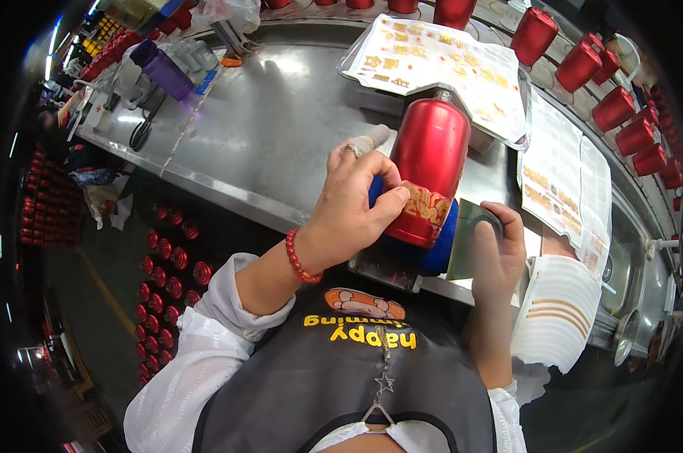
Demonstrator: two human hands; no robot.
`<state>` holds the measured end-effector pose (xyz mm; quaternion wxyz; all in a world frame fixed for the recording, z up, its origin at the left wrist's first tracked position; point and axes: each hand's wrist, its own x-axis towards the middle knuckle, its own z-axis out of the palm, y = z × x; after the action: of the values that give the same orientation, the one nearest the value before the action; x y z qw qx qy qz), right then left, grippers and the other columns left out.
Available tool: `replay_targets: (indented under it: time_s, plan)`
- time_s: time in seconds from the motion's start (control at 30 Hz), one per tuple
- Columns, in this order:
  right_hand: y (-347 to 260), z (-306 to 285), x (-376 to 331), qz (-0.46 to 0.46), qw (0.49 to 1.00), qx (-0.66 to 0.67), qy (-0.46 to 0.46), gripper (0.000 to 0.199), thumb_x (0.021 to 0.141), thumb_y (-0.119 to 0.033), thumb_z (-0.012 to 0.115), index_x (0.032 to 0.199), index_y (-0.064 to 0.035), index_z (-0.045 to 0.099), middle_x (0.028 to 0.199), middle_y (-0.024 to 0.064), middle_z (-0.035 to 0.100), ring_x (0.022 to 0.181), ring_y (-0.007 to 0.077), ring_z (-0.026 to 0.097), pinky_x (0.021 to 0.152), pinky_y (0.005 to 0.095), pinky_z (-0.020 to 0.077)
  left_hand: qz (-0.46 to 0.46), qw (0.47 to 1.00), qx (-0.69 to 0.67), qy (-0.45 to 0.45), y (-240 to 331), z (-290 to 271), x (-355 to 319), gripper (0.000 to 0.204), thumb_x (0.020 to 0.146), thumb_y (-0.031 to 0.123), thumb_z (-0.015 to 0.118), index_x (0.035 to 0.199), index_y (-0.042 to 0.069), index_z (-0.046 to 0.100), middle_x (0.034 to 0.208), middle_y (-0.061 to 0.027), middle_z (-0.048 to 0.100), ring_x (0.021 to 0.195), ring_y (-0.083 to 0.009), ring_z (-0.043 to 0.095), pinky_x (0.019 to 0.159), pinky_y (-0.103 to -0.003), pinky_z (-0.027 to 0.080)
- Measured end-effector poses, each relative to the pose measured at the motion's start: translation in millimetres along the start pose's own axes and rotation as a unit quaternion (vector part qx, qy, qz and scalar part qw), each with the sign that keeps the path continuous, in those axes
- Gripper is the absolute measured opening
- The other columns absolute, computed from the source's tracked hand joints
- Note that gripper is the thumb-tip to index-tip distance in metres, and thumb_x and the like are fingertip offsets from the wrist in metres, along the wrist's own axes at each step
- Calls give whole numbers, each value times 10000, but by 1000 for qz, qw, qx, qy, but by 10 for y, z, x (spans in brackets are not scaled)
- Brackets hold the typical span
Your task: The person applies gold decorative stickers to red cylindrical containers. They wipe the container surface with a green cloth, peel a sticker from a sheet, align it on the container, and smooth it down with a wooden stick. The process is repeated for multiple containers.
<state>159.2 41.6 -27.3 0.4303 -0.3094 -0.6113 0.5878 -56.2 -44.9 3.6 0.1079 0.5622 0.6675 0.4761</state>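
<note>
One dark apron (pixel 341 385) with a cartoon print is nearest, flanked by white sleeves (pixel 183 377). A red bead bracelet (pixel 293 258) circles the left wrist. Beside the right forearm is a white striped cloth (pixel 556 313).

The left hand (pixel 353 192) has its thumb and bent forefinger close together, their tips pressing the left edge of a gold decal (pixel 426 205); another finger, in a pale cover (pixel 368 141), sticks out. The right hand (pixel 501 245), partly blurred, pinches a greenish square (pixel 464 240) between thumb and fingers, just right of the bottle.

That red bottle (pixel 434 140) lies over a blue rest (pixel 439 259) in front of the person, base near, neck pointing away, the decal around its lower part.

Beyond it, on the metal table (pixel 266 128), a sheet of gold decals (pixel 447 64) covers a tray; a second sheet (pixel 556 177) is to the right. Scissors (pixel 142 130) and a purple bottle (pixel 162 69) are far left. More red bottles (pixel 534 36) line the far edge.
</note>
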Motion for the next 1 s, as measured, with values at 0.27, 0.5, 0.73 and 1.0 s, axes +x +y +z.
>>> replay_targets:
  time_s: [0.27,0.5,0.73,1.0]
  plan:
    - [28,63,-16,2,1000,-2,-8,257,985,-134,626,1195,8,585,1111,63,603,993,119,566,901,255,459,23,999,-19,-24,35,-56,31,195,914,221,675,825,53,631,1008,-191,618,1183,-380,493,1133,-492,255]
    - [22,51,-15,3,1000,-11,1,258,983,-139,632,1188,11,589,1092,64,613,980,119,572,891,255,465,-2,998,38,-59,8,-96,26,154,913,203,660,838,69,648,1338,-246,547,1292,-356,413,1123,-461,262]
    - [23,102,3,8,999,-35,1,266,981,-142,633,1194,11,586,1091,74,618,979,128,579,888,261,469,8,997,50,-60,-25,-100,4,154,913,214,663,859,70,647,1395,-253,546,1322,-366,398,1122,-461,272]
    - [-213,341,110,-61,986,-153,-5,239,977,-105,594,1183,14,578,916,95,658,812,152,620,758,292,506,-13,1000,-22,-2,-207,-43,-171,321,982,298,611,1149,24,596,1185,-180,599,1225,-340,476,1069,-431,354]
